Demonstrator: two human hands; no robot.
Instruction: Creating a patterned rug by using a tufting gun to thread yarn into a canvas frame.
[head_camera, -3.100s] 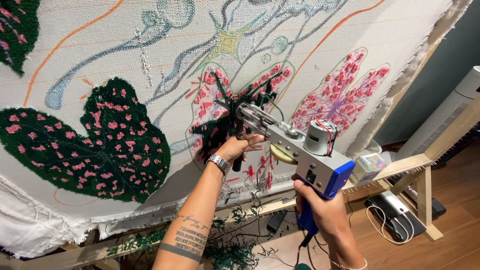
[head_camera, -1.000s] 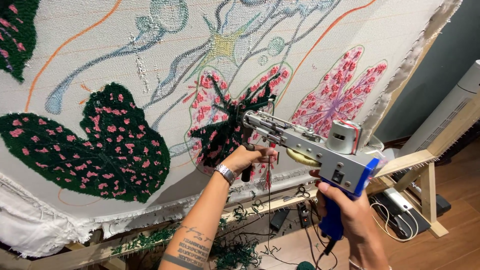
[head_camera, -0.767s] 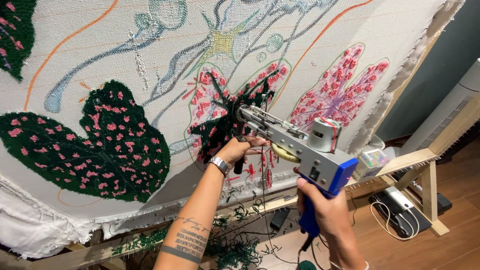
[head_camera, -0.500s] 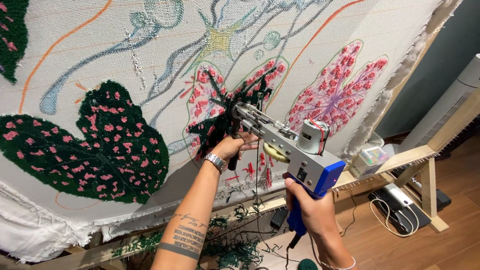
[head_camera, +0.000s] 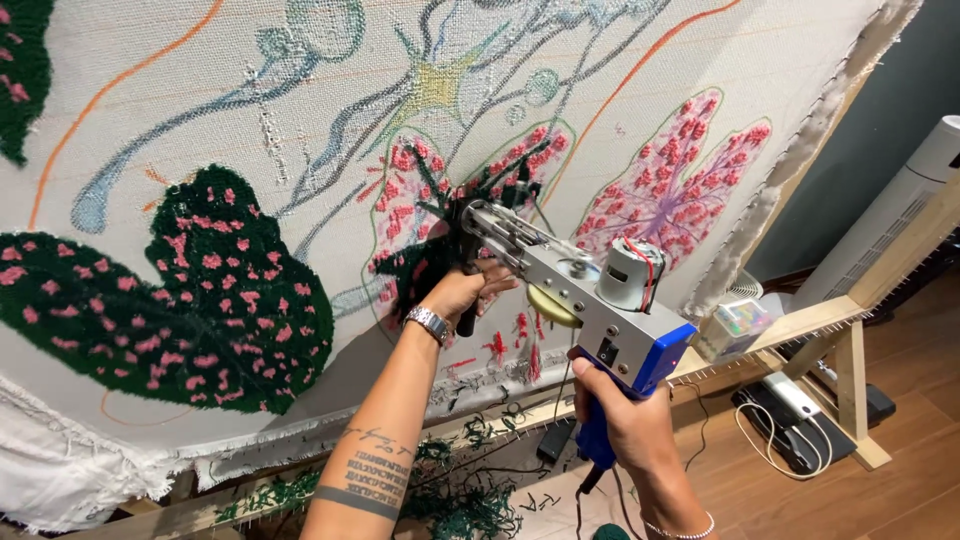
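Observation:
A silver and blue tufting gun (head_camera: 585, 300) points its tip into a large white cloth (head_camera: 640, 90) stretched on a wooden frame. My left hand (head_camera: 462, 293), with a metal watch on the wrist, grips the gun's black front handle close to the cloth. My right hand (head_camera: 620, 425) is wrapped around the blue rear grip below the motor. The tip meets a dark green tufted patch (head_camera: 425, 265) inside a leaf outline dotted with pink. A finished dark green leaf with pink spots (head_camera: 190, 300) lies to the left.
The wooden frame rail (head_camera: 800, 325) runs along the cloth's lower edge, with a small clear box (head_camera: 735, 325) on it. Green yarn scraps (head_camera: 460, 500) and cables lie on the wood floor below. A white tower fan (head_camera: 890, 215) stands at the right.
The gun and both hands shifted back and forth along the cloth, ending a little up and left of where they were a second ago. The camera view tilted slightly.

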